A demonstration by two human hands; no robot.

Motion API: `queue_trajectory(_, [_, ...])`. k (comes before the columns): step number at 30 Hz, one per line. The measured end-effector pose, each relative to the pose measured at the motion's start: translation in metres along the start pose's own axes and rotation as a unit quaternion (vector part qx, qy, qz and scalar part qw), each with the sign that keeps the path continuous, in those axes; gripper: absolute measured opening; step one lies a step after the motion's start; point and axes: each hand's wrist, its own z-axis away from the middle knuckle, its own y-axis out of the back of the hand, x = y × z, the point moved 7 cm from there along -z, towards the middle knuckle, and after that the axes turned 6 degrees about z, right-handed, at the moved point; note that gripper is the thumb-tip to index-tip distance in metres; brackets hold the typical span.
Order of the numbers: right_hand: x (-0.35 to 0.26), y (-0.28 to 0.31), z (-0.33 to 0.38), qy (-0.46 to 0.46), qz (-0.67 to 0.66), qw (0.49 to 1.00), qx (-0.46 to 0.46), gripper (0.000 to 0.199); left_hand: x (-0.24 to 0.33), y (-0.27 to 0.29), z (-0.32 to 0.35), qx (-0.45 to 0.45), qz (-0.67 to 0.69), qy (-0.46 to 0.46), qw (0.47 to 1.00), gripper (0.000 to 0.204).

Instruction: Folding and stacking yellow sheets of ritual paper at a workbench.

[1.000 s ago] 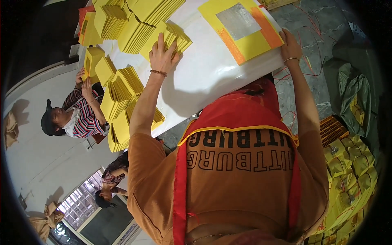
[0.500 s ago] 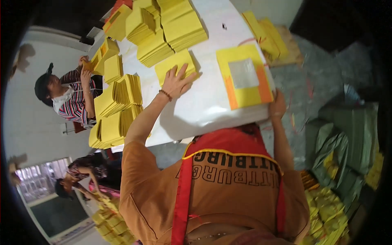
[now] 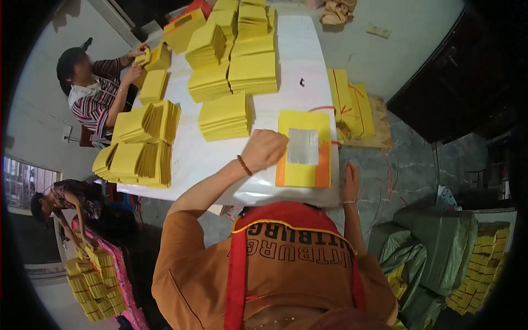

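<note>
In the head view, a yellow sheet (image 3: 301, 176) with orange strips (image 3: 323, 171) is laid flat on the white worktop (image 3: 209, 165), at its near right corner. A grey panel (image 3: 303, 147) is set on the middle of the sheet. The sheet's left edge is overlapped by the left hand (image 3: 265, 149), whose fingers are curled; whether the edge is pinched cannot be told. The right hand (image 3: 351, 184) is held just beyond the worktop's right edge, near the sheet, and is seen from its side; whether its fingers are spread or pressed together cannot be made out.

A small stack (image 3: 224, 116) of folded yellow pieces is placed beyond the left hand, with larger stacks (image 3: 253, 69) behind it and more stacks (image 3: 140, 159) at the left. A yellow piece is handled by a co-worker in a striped top (image 3: 102, 102). Yellow bundles (image 3: 96, 280) are bent over by another person (image 3: 77, 206). At the lower right, green sacks (image 3: 434, 253) are seen.
</note>
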Motion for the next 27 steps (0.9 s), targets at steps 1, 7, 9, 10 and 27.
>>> queue_trajectory(1, [-0.035, -0.004, -0.003, 0.083, 0.049, 0.995, -0.014, 0.036, 0.013, -0.007, -0.004, -0.008, 0.011, 0.012, 1.0, 0.027])
queue_trajectory(7, [-0.12, -0.053, -0.008, 0.354, 0.231, 0.89, -0.168, 0.028, 0.049, -0.058, 0.023, -0.169, -0.086, -0.044, 0.981, 0.047])
queue_trajectory(9, [-0.113, -0.061, -0.008, 0.329, 0.331, 0.87, -0.161, 0.017, 0.047, -0.058, 0.023, -0.164, -0.06, -0.026, 0.984, 0.046])
queue_trajectory(10, [-0.103, -0.061, -0.011, 0.322, 0.331, 0.871, -0.166, 0.017, 0.045, -0.056, 0.021, -0.152, -0.047, -0.014, 0.987, 0.045])
queue_trajectory(27, [-0.058, -0.06, -0.018, 0.0, -0.1, 0.975, -0.197, 0.028, 0.047, -0.053, 0.016, -0.138, 0.034, -0.002, 0.99, 0.02])
